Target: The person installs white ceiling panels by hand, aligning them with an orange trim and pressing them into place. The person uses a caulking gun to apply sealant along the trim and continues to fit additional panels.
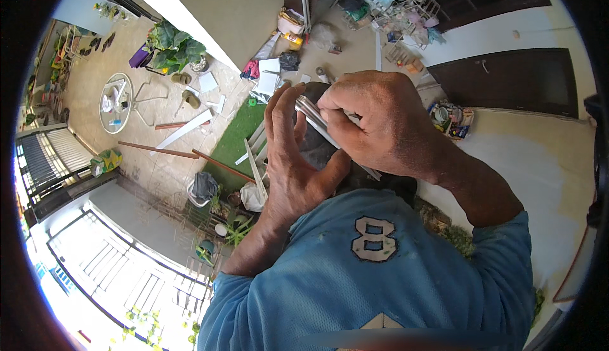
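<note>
A silver metal strip (317,121), long and grooved, slants in front of my body, its upper end toward the far left. My left hand (293,154) is wrapped loosely about it, fingers beside the upper end and thumb lower down. Against the strip's upper part presses my right hand (384,119), closed in a pinch. Something small and pale shows between its fingers, but I cannot make out its kind. Behind the hands is a dark grey surface (317,151), partly hidden.
Green matting (222,136) lies at left, with pale strips (255,167) on it. Reddish bars (158,150) and a white board (184,130) lie on the tiles. Beyond are a round glass table (101,113), a potted plant (174,46) and a cluttered rack (403,2). A dark door (507,81) stands right.
</note>
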{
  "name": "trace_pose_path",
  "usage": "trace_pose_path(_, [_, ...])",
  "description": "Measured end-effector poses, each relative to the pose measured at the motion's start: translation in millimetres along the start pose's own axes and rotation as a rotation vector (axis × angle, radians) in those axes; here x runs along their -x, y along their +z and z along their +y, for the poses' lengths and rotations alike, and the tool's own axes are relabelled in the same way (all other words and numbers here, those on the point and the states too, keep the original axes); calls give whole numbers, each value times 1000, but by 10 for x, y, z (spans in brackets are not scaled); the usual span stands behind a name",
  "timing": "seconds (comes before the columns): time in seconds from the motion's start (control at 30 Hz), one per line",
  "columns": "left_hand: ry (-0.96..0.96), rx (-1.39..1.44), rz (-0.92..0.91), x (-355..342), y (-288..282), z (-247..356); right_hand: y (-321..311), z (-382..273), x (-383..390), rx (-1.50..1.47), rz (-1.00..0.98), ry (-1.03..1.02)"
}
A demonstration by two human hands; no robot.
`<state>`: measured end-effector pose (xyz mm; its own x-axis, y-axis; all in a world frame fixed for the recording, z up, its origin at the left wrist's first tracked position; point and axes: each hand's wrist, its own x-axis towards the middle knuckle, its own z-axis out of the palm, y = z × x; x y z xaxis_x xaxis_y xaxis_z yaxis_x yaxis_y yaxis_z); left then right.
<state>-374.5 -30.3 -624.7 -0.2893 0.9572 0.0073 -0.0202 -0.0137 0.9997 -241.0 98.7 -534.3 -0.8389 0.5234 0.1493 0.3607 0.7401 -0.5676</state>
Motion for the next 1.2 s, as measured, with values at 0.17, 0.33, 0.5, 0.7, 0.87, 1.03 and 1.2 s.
trace_pose_path(0.17, [33, 3, -22, -37, 36, 3, -7, 11, 21, -39, 12, 48])
trace_pose_path(0.33, [28, -6, -25, -26, 21, 13, -35, 7, 20, 29, 63, -28])
trace_pose_path(0.5, [53, 10, -24, -9, 34, 9, -18, 17, 18, -39, 27, 27])
trace_pose_path(0.7, [29, -1, 4, -24, 47, 2, 9, -5, 5, -29, 89, 6])
trace_pose_path(0.87, [44, -37, -10, -28, 46, 29, -68, 22, -20, 25, 51, -15])
trace_pose_path(1.03, [24, -66, -22, -23, 73, 47, -27, 54, -43, -35, 62, 22])
trace_pose_path(1.2, [-2, -17, -35, -46, 66, 36, 8, 59, -69, -79, 98, 44])
